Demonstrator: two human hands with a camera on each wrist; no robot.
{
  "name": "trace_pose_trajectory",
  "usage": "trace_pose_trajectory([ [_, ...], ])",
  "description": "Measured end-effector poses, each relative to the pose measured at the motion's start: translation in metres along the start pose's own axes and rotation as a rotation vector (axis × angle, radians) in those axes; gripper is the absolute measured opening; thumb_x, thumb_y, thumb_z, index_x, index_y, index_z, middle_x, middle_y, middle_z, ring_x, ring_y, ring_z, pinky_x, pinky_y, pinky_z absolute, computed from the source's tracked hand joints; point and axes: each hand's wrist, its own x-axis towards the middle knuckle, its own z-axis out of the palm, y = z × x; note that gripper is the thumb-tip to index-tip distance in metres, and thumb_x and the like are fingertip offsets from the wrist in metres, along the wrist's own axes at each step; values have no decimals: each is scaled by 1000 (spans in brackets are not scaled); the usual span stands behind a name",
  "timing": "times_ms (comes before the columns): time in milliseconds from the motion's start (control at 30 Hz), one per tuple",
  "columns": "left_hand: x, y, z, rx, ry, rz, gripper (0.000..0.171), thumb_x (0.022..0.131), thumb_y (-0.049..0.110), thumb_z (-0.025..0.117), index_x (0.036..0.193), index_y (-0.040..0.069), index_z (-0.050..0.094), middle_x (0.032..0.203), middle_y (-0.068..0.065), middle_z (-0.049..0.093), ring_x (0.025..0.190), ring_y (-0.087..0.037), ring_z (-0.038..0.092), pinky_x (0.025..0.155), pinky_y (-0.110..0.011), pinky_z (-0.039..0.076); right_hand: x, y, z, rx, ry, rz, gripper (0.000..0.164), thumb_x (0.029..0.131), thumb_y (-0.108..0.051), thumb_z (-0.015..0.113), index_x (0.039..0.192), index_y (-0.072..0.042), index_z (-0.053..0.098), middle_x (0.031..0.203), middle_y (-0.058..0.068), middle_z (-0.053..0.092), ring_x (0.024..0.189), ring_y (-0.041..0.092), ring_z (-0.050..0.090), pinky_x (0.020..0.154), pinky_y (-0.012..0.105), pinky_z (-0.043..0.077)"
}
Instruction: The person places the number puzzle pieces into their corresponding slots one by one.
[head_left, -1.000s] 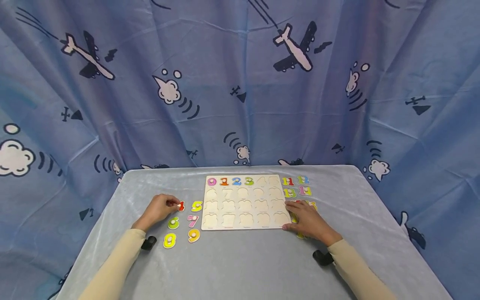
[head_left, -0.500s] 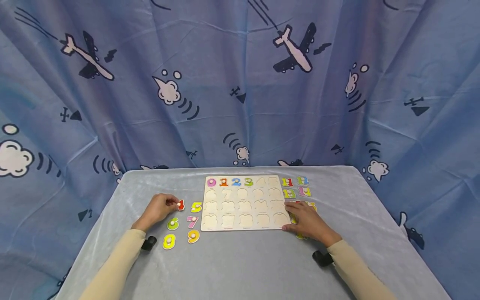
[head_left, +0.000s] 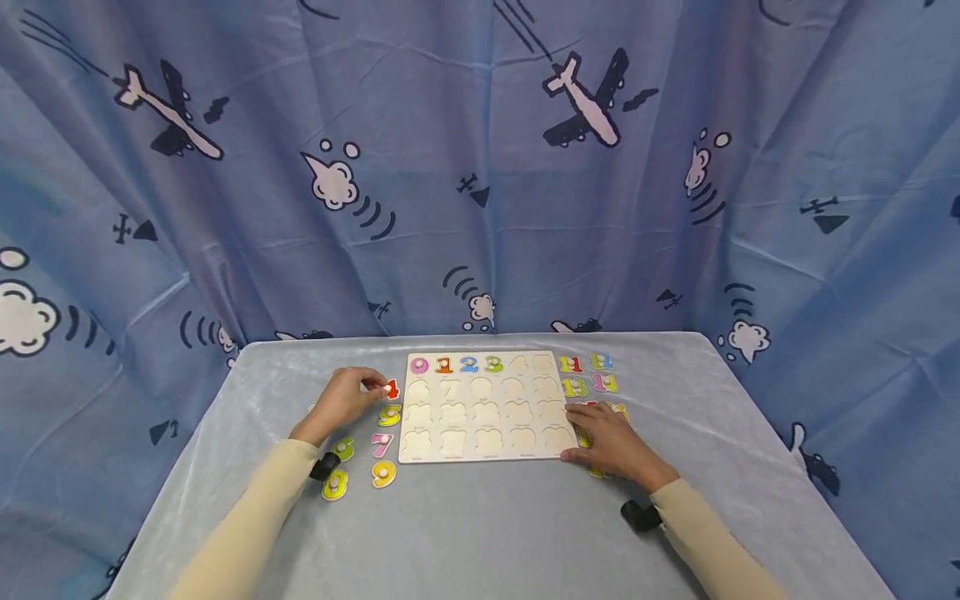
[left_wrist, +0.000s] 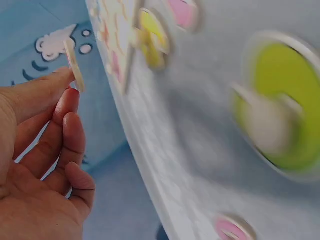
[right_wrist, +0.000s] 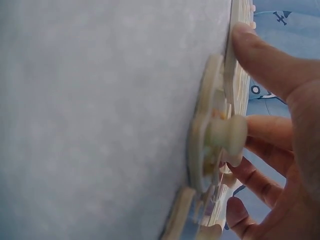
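My left hand pinches a red number 4 puzzle piece between thumb and fingertips. It is held just left of the wooden number board; in the left wrist view the piece shows edge-on, above the table. The board's top row holds 0, 1, 2 and 3, while its other recesses are bare. My right hand rests at the board's right edge, its thumb against the side and its fingers loosely bent over several pieces. Those pieces are partly hidden beneath it.
Left of the board lie a yellow 5, a green 6, a pink 7, a yellow 8 and an orange 9. Number pieces such as a red 11 lie to its right. A patterned curtain hangs behind the table.
My left hand has lifted the red 4 from its place and carried it right and away from me, towards the board. My right hand has stayed at the board's edge.
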Motion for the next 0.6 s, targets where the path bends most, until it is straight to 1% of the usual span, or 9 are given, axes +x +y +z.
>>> trace_pose_trajectory([
  [167,19,27,8,-14,-20,72,9,87,12,73,94,7,74,83,-2,71,80,-14,62,74,-30,49,2,0,0,-2,12,-3,83,73,-57,78,138,-9,57,143,7,55,129,33,47,100,56,39],
  [300,36,45,18,-29,-26,90,9,87,12,74,95,8,74,84,-1,71,80,-14,61,73,-30,49,1,-2,-2,5,11,-4,82,73,-56,78,138,-9,57,144,7,55,130,34,47,100,57,39],
  [467,55,59,36,-54,-38,101,7,87,12,73,93,8,74,84,-2,70,78,-13,60,70,-27,49,-2,-4,-2,4,3,8,82,74,-55,78,137,-8,58,145,8,54,131,36,46,102,59,37],
  [600,67,68,49,-55,-32,115,6,87,11,74,92,7,74,84,-3,71,78,-13,61,71,-27,49,-4,-5,-1,1,12,12,80,75,-54,78,138,-8,58,144,8,54,132,36,45,104,59,37],
])
